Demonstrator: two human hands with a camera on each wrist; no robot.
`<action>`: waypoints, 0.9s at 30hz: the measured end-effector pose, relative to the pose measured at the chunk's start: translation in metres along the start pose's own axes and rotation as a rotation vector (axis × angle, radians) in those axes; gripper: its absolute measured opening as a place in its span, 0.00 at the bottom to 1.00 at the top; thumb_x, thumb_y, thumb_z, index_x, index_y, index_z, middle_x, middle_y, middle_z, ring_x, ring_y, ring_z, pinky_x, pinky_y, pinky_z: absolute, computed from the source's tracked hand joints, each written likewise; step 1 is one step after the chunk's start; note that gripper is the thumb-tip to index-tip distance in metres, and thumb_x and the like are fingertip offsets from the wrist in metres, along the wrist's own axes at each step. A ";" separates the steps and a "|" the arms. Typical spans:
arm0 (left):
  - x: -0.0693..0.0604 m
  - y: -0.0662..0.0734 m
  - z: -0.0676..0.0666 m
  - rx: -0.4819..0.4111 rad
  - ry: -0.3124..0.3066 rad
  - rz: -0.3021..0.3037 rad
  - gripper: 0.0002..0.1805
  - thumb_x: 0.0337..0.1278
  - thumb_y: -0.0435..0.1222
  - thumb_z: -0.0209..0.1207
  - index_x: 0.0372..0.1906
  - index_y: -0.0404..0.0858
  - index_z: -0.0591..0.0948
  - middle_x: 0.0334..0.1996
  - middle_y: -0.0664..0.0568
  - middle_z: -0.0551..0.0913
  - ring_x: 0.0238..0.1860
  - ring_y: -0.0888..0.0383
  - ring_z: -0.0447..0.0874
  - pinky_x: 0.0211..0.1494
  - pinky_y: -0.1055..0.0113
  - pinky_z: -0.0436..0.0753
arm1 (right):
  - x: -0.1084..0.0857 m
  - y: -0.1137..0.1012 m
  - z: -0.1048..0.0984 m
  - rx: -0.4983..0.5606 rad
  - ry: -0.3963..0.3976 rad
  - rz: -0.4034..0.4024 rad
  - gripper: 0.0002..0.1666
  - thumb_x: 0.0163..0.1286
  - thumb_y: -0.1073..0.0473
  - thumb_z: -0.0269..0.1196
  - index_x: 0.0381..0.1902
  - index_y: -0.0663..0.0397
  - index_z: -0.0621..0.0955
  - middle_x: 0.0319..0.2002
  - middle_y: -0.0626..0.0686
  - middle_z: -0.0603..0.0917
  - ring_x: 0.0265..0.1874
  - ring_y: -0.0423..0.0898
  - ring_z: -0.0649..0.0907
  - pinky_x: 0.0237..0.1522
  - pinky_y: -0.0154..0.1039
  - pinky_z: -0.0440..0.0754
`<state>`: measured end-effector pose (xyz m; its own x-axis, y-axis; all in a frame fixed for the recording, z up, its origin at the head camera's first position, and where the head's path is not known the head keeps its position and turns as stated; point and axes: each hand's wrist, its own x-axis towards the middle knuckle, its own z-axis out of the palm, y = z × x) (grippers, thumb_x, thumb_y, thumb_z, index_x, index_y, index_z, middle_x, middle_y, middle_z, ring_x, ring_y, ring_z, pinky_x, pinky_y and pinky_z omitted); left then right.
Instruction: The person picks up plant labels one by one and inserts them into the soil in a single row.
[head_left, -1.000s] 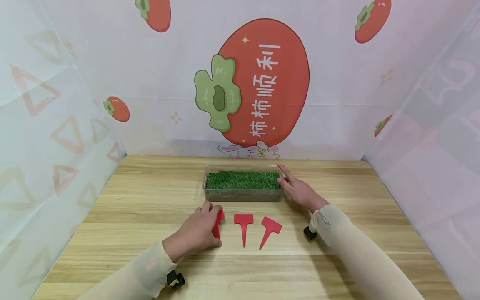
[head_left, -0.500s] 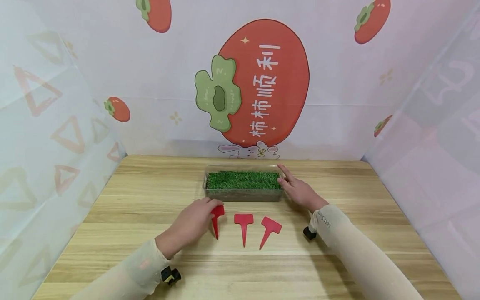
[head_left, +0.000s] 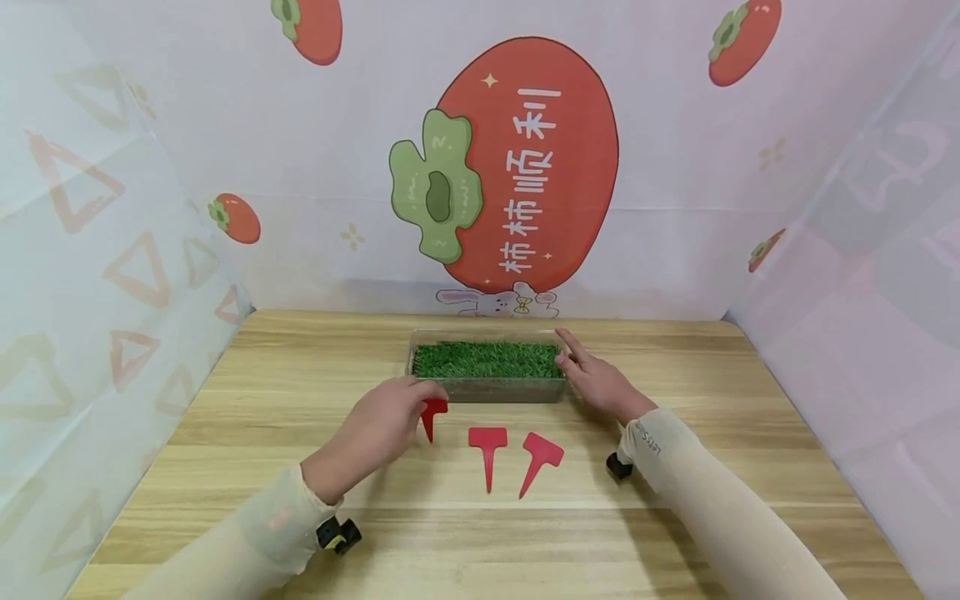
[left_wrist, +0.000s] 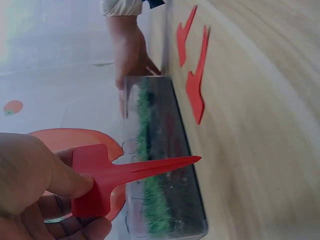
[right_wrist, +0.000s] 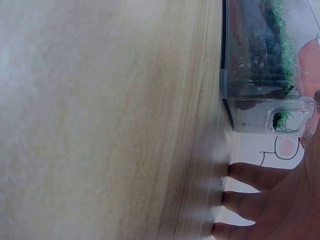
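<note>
My left hand (head_left: 381,423) pinches a red T-shaped plant label (head_left: 432,417) by its wide head. In the left wrist view, the thumb presses on the head of this label (left_wrist: 95,175), and the spike points toward the tabletop. Just beyond it stands a clear plastic box (head_left: 487,391) with green artificial grass (head_left: 487,360) over dark filling. My right hand (head_left: 603,388) touches the box's right end, its index finger extended along the rim. In the right wrist view, the other fingers (right_wrist: 250,205) are spread beside the box, fairly straight.
Two more red plant labels lie flat on the wooden table (head_left: 480,550), a middle one (head_left: 488,442) and a tilted right one (head_left: 542,454). A fabric backdrop (head_left: 315,167) printed with persimmons rises behind the table, with fabric walls at both sides.
My left hand has picked the leftmost plant label off the table and moved it up and forward, close to the box's front left. My right hand has stayed at the box.
</note>
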<state>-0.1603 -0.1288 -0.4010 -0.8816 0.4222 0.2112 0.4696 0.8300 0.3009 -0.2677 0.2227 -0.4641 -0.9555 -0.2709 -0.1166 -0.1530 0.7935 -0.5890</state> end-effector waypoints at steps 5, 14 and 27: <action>0.008 0.002 -0.014 0.024 0.023 -0.001 0.21 0.61 0.23 0.57 0.48 0.50 0.85 0.39 0.55 0.85 0.40 0.54 0.84 0.39 0.61 0.84 | 0.001 0.001 0.000 -0.007 -0.003 -0.005 0.36 0.78 0.30 0.37 0.77 0.10 0.38 0.74 0.63 0.66 0.69 0.68 0.70 0.69 0.70 0.61; 0.024 0.006 -0.037 0.041 0.108 0.019 0.21 0.59 0.23 0.57 0.50 0.48 0.84 0.39 0.53 0.84 0.37 0.54 0.84 0.32 0.64 0.83 | 0.001 0.002 -0.001 0.001 -0.002 -0.010 0.35 0.79 0.31 0.37 0.77 0.11 0.38 0.73 0.63 0.66 0.68 0.68 0.71 0.69 0.69 0.61; 0.052 0.002 -0.039 0.081 0.096 -0.032 0.22 0.62 0.23 0.57 0.54 0.49 0.83 0.42 0.50 0.84 0.43 0.50 0.83 0.38 0.58 0.86 | 0.001 0.002 0.000 0.006 -0.003 -0.003 0.35 0.78 0.29 0.37 0.76 0.08 0.38 0.74 0.61 0.66 0.69 0.67 0.70 0.69 0.69 0.60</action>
<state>-0.2037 -0.1192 -0.3531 -0.8857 0.3609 0.2922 0.4320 0.8712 0.2334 -0.2689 0.2237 -0.4650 -0.9543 -0.2747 -0.1175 -0.1541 0.7894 -0.5943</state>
